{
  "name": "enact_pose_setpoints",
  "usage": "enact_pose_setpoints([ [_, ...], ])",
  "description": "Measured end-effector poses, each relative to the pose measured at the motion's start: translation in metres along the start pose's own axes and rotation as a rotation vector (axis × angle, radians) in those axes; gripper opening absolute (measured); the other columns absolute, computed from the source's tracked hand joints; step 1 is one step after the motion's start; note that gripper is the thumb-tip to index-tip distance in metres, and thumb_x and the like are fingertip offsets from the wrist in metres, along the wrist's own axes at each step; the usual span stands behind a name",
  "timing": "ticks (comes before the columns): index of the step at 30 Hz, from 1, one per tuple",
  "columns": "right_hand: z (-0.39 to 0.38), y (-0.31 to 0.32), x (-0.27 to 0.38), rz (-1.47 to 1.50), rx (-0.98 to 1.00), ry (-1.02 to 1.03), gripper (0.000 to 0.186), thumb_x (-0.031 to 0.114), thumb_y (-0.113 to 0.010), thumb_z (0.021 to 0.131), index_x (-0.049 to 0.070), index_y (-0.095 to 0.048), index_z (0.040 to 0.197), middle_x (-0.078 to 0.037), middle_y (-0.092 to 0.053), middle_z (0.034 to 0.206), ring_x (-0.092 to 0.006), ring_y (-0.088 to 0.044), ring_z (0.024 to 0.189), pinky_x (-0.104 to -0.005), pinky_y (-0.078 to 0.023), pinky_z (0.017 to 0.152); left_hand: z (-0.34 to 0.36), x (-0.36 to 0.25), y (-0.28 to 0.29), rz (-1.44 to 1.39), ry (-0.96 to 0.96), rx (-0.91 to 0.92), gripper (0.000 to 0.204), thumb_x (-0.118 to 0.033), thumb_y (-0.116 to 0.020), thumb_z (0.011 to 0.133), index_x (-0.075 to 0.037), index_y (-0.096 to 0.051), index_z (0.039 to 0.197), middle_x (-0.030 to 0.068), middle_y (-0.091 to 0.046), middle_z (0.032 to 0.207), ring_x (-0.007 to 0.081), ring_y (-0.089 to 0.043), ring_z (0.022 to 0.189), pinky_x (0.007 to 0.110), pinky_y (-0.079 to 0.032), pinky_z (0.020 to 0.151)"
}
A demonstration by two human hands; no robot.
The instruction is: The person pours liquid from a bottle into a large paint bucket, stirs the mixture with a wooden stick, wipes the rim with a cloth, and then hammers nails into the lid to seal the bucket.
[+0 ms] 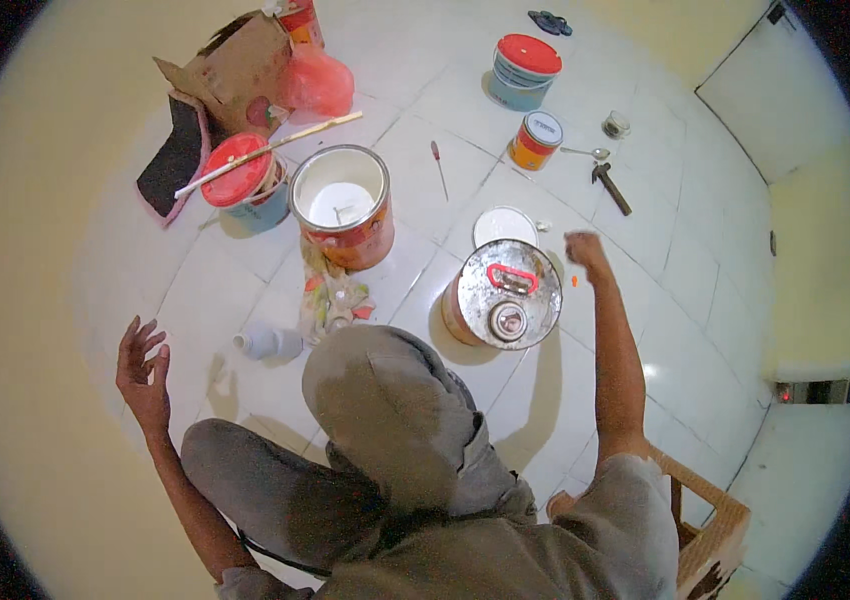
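My left hand (145, 370) is raised at the left, fingers apart and empty, with a white plastic bottle (275, 342) lying to its right. My right hand (583, 255) is closed and slightly blurred, just right of a large metal can (480, 285) with a red handle and screw cap; what it holds, if anything, is hidden. A small orange piece (575, 282) lies below that hand. A white lid (500, 222) lies behind the can. An open can of white paint (355, 240) stands left of centre, beside a stained cloth (330, 305).
Further back are two red-lidded buckets (520, 85) (250, 210), a stick (325, 128), cardboard (220, 90), a red bag (320, 80), a small paint tin (535, 140), a screwdriver (440, 170), a spoon (595, 154), a jar (616, 126) and a hammer (612, 190). A wooden stool (705, 490) is at lower right.
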State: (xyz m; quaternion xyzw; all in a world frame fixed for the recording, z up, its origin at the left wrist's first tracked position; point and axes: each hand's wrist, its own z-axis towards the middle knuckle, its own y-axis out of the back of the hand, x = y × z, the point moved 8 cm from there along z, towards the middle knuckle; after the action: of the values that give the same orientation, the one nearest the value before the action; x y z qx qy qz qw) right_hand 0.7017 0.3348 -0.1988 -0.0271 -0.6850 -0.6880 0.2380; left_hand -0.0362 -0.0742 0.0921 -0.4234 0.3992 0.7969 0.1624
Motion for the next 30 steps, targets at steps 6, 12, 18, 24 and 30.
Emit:
enact_pose_setpoints([
  [6, -0.007, -0.133, -0.022, 1.064, 0.189, -0.807, 0.034, 0.032, -0.062, 0.1, -0.002, -0.068, 0.098, -0.012, -0.068, 0.077, -0.0235, -0.066, 0.068, -0.0384, -0.055, 0.061, -0.022, -0.005, -0.004, 0.092, 0.178, 0.063, 0.061, -0.003, -0.073, 0.091, -0.008, -0.052, 0.148, 0.015, -0.069, 0.128, 0.0218, -0.069, 0.109, 0.032, -0.057, 0.083],
  [12, 0.035, -0.122, 0.008, 0.962, 0.2, -0.785, 0.042, 0.038, -0.06, 0.102, -0.002, -0.071, 0.095, -0.011, -0.071, 0.08, -0.021, -0.067, 0.066, -0.0366, -0.057, 0.06, -0.015, -0.006, -0.016, 0.112, 0.216, 0.113, 0.063, -0.009, -0.074, 0.091, -0.01, -0.05, 0.149, 0.0148, -0.068, 0.128, 0.0206, -0.07, 0.106, 0.031, -0.055, 0.08],
  [18, 0.084, -0.127, 0.047, 0.685, 0.385, -0.591, 0.043, 0.039, -0.063, 0.101, -0.001, -0.071, 0.086, -0.01, -0.071, 0.078, -0.0198, -0.068, 0.066, -0.0356, -0.058, 0.061, -0.015, -0.006, -0.017, 0.107, 0.249, 0.115, 0.064, -0.005, -0.074, 0.091, -0.009, -0.048, 0.15, 0.0158, -0.068, 0.127, 0.0222, -0.07, 0.105, 0.032, -0.056, 0.082],
  [24, 0.095, -0.151, 0.107, 0.846, 0.58, -0.593, 0.04, 0.037, -0.062, 0.103, -0.001, -0.072, 0.096, -0.009, -0.072, 0.085, -0.0202, -0.068, 0.07, -0.0366, -0.061, 0.072, -0.016, -0.005, -0.015, 0.084, 0.253, 0.088, 0.067, -0.006, -0.074, 0.091, -0.009, -0.046, 0.152, 0.0163, -0.068, 0.127, 0.0221, -0.07, 0.105, 0.031, -0.056, 0.08],
  [30, 0.099, -0.172, 0.145, 0.974, 0.69, -0.607, 0.033, 0.03, -0.063, 0.103, -0.001, -0.071, 0.095, -0.01, -0.071, 0.084, -0.0206, -0.069, 0.07, -0.0375, -0.063, 0.07, -0.015, -0.005, -0.016, 0.055, 0.263, 0.073, 0.072, -0.007, -0.075, 0.091, -0.01, -0.042, 0.154, 0.0165, -0.067, 0.128, 0.0211, -0.07, 0.104, 0.031, -0.056, 0.08],
])
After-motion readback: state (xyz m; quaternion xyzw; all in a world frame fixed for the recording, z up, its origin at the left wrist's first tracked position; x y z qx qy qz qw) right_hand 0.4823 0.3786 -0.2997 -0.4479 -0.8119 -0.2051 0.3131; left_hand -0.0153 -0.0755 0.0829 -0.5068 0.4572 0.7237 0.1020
